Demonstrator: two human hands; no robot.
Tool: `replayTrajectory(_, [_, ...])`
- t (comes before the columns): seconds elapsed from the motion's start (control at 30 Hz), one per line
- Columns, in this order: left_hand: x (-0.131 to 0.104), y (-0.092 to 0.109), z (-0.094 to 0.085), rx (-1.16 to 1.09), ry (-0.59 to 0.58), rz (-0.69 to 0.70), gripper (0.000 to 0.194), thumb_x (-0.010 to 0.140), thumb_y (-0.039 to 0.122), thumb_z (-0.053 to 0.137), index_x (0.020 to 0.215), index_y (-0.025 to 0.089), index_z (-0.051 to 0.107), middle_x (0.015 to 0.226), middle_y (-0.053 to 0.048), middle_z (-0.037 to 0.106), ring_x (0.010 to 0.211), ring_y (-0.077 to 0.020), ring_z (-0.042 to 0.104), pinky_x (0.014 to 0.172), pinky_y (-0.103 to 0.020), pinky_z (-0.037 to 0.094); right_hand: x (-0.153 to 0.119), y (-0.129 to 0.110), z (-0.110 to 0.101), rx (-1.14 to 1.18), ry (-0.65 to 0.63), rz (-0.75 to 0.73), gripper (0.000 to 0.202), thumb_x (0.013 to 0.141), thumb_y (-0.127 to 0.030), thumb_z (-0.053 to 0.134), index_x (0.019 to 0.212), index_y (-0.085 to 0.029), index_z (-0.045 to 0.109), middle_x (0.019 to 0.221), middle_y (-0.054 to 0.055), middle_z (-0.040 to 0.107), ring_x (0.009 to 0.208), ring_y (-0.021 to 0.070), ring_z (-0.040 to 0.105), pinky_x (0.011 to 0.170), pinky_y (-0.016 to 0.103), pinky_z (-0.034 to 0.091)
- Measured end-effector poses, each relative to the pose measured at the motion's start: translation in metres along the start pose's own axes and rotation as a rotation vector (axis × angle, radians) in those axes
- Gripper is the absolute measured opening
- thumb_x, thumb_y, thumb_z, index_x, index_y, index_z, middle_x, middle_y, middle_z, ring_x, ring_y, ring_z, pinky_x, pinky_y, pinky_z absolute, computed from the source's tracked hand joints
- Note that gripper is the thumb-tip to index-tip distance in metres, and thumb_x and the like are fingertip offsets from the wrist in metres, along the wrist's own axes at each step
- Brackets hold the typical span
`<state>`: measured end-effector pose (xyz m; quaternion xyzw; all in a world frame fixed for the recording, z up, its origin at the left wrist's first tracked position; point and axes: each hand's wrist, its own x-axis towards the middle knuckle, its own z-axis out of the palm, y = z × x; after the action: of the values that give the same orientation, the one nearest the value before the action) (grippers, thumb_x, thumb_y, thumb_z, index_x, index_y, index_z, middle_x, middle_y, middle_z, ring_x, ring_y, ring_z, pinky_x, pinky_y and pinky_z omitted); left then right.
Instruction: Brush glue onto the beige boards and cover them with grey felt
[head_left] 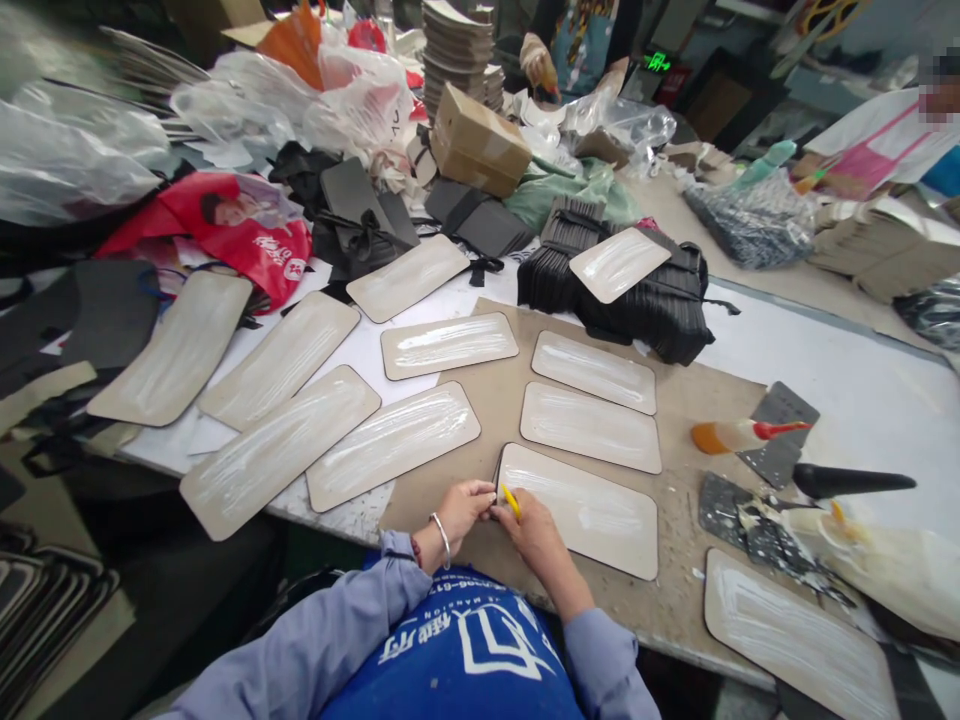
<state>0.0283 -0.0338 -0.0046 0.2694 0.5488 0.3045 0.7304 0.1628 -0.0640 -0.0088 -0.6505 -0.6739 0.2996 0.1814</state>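
My left hand (pixel 466 507), with a silver bangle on its wrist, is closed in a pinch at the left end of a beige rounded panel (pixel 581 512). A thin dark strip or edge shows by its fingertips, but what they hold is hidden. My right hand (pixel 540 540) is closed on a small yellow tool (pixel 511 502) whose working end I cannot make out. Both hands' fingertips nearly meet. White streaks cover the panel's face. Two similar panels, an upper one (pixel 594 372) and a lower one (pixel 590 427), lie just beyond it.
More streaked panels (pixel 394 447) spread leftward. Bundled black pieces (pixel 607 290) stand behind. At right are an orange-filled bottle (pixel 724 436), a black tapered tool (pixel 851 481) and a whitish bag (pixel 877 550). A cardboard box (pixel 480 140) and plastic bags crowd the back; other people stand beyond.
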Motion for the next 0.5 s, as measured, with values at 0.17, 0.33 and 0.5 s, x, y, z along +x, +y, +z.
replayTrajectory(0.17, [0.002, -0.003, 0.000, -0.080, 0.028, -0.028, 0.022, 0.052, 0.018, 0.068, 0.072, 0.009, 0.065, 0.055, 0.001, 0.057, 0.048, -0.0059, 0.044, 0.052, -0.021, 0.034, -0.002, -0.003, -0.011, 0.144, -0.056, 0.062, 0.012, 0.080, -0.027, 0.048, 0.081, -0.019, 0.057, 0.077, 0.003, 0.063, 0.073, 0.0157, 0.059, 0.066, 0.025, 0.042])
replayTrajectory(0.33, [0.002, -0.003, 0.001, -0.033, 0.038, -0.031, 0.017, 0.054, 0.013, 0.060, 0.071, 0.009, 0.064, 0.054, 0.002, 0.056, 0.048, -0.0060, 0.044, 0.052, -0.021, 0.035, -0.004, -0.004, -0.005, 0.139, -0.009, 0.067, 0.017, 0.081, -0.026, 0.041, 0.078, -0.020, 0.056, 0.072, 0.003, 0.062, 0.068, 0.0149, 0.058, 0.064, 0.024, 0.042])
replayTrajectory(0.5, [0.007, -0.006, 0.006, 0.303, 0.130, 0.007, 0.013, 0.056, 0.006, 0.050, 0.062, 0.012, 0.061, 0.050, 0.003, 0.053, 0.048, -0.0078, 0.046, 0.050, -0.020, 0.036, -0.005, -0.015, -0.006, -0.017, 0.109, 0.074, 0.021, 0.077, -0.026, 0.033, 0.065, -0.021, 0.049, 0.060, 0.004, 0.057, 0.055, 0.0155, 0.053, 0.055, 0.025, 0.038])
